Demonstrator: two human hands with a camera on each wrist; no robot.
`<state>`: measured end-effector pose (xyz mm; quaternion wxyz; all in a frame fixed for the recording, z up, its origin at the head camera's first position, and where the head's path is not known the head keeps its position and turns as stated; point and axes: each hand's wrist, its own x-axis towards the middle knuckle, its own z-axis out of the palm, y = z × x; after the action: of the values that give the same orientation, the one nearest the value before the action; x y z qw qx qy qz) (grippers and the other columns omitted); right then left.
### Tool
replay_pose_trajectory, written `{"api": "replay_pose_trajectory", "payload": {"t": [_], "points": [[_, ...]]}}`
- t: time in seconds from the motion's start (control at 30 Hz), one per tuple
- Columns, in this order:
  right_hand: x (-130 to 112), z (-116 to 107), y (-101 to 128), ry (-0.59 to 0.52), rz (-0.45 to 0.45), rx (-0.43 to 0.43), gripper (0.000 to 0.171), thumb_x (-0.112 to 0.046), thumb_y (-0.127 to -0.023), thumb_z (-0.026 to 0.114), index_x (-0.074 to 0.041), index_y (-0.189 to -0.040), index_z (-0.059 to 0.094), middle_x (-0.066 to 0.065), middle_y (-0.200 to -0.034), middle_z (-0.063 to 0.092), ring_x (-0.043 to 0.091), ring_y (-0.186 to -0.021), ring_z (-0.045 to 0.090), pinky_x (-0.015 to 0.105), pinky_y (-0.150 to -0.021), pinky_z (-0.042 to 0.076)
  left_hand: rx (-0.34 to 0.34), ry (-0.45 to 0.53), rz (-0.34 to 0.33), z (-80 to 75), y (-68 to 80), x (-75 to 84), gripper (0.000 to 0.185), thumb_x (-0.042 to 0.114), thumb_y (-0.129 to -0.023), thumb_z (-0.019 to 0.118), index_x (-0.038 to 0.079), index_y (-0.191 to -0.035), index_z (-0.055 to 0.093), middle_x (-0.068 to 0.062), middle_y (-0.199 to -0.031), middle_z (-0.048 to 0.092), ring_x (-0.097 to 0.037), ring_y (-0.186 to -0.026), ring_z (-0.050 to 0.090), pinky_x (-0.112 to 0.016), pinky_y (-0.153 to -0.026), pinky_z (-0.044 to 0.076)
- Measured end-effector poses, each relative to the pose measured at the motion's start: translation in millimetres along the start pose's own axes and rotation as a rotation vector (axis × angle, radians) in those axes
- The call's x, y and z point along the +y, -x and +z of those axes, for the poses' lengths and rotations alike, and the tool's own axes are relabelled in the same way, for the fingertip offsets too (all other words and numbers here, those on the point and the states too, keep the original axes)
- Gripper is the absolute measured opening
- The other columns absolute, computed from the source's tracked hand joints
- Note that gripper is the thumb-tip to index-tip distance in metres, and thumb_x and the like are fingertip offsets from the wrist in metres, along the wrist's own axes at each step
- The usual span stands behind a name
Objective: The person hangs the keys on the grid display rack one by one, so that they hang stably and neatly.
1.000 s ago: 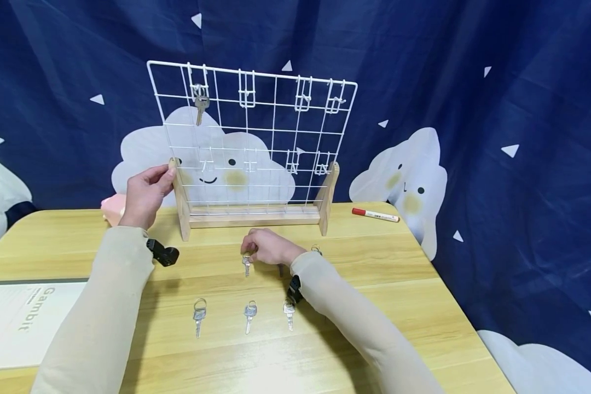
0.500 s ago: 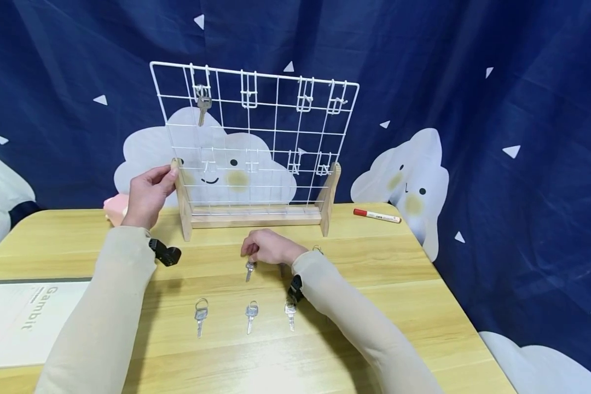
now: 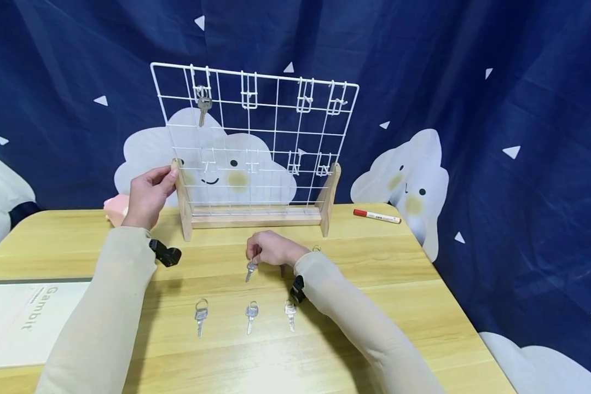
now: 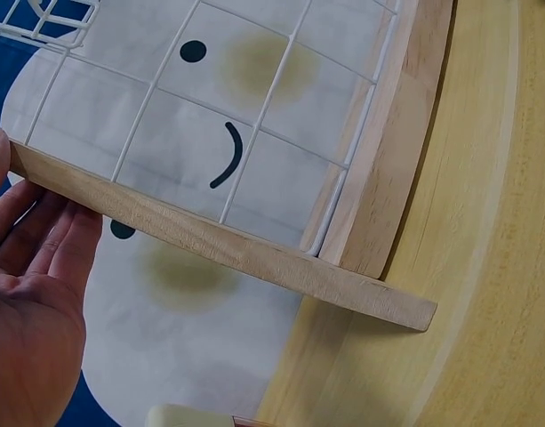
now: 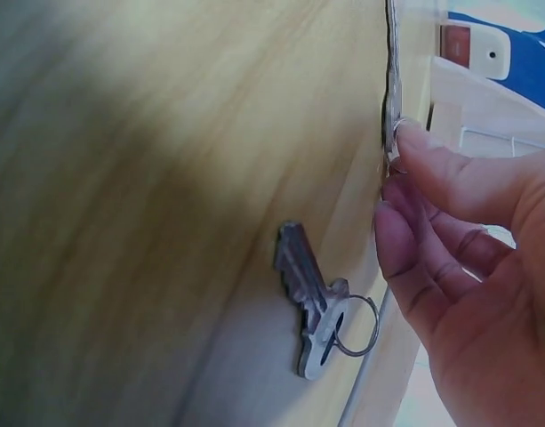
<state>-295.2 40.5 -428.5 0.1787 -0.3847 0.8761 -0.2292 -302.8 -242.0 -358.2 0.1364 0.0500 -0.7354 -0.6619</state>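
A white wire grid rack (image 3: 276, 137) stands on wooden feet at the back of the table. One key (image 3: 203, 106) hangs from its top left hook. My left hand (image 3: 149, 195) holds the rack's left wooden post (image 4: 219, 242) between thumb and fingers (image 4: 50, 245). In front of the rack, my right hand (image 3: 271, 248) pinches the head of a silver key (image 3: 249, 270), which dangles just above the table. In the right wrist view that pinched key (image 5: 393, 89) shows edge-on at my fingertips (image 5: 414, 142), and another ringed key (image 5: 318, 311) lies flat nearby.
Three keys (image 3: 200, 316) (image 3: 250, 314) (image 3: 290, 313) lie in a row near the front of the wooden table (image 3: 423, 284). A red marker (image 3: 376, 216) lies at the back right. A white book (image 3: 19, 323) sits at the left edge, a pink object (image 3: 114, 208) behind my left hand.
My right hand has lifted the key off the table and drawn it slightly right; the key now hangs tilted. My left hand has stayed on the rack's post.
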Motion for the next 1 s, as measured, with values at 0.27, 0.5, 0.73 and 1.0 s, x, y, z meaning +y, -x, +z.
{"api": "replay_pose_trajectory", "payload": {"t": [0.27, 0.5, 0.73, 1.0], "points": [[0, -6, 5, -0.075, -0.019, 0.043, 0.014, 0.007, -0.086, 0.070, -0.007, -0.083, 0.067, -0.001, -0.082, 0.065, 0.010, -0.080, 0.059, 0.018, -0.075, 0.051, 0.005, 0.013, 0.015, -1.8, 0.7, 0.4, 0.059, 0.034, -0.096, 0.062, -0.003, -0.141, 0.050, -0.005, -0.119, 0.056, -0.013, -0.111, 0.056, -0.026, -0.100, 0.047], [-9, -15, 11, -0.179, -0.004, 0.097, 0.012, 0.009, -0.086, 0.069, -0.004, -0.086, 0.068, 0.005, -0.085, 0.068, 0.012, -0.078, 0.061, 0.019, -0.073, 0.054, 0.002, 0.040, 0.009, -2.0, 0.7, -0.3, 0.059, 0.032, -0.096, 0.063, -0.003, -0.141, 0.050, -0.003, -0.118, 0.058, -0.012, -0.111, 0.056, -0.025, -0.099, 0.047], [-19, -20, 18, -0.215, 0.000, 0.168, 0.009, 0.002, -0.089, 0.070, -0.007, -0.087, 0.067, 0.005, -0.085, 0.068, 0.009, -0.076, 0.062, 0.018, -0.073, 0.054, 0.000, 0.040, 0.006, -1.0, 0.2, -2.1, 0.058, 0.032, -0.096, 0.063, -0.002, -0.141, 0.051, -0.004, -0.118, 0.057, -0.013, -0.111, 0.056, -0.027, -0.101, 0.047], [-28, -30, 21, -0.266, -0.032, 0.257, 0.006, 0.000, -0.090, 0.070, -0.006, -0.089, 0.068, 0.000, -0.082, 0.068, 0.021, -0.081, 0.066, 0.020, -0.071, 0.054, 0.008, 0.030, -0.006, -1.4, 0.0, -2.1, 0.059, 0.034, -0.095, 0.063, -0.002, -0.141, 0.050, -0.003, -0.117, 0.057, -0.013, -0.111, 0.056, -0.026, -0.101, 0.046]]}}
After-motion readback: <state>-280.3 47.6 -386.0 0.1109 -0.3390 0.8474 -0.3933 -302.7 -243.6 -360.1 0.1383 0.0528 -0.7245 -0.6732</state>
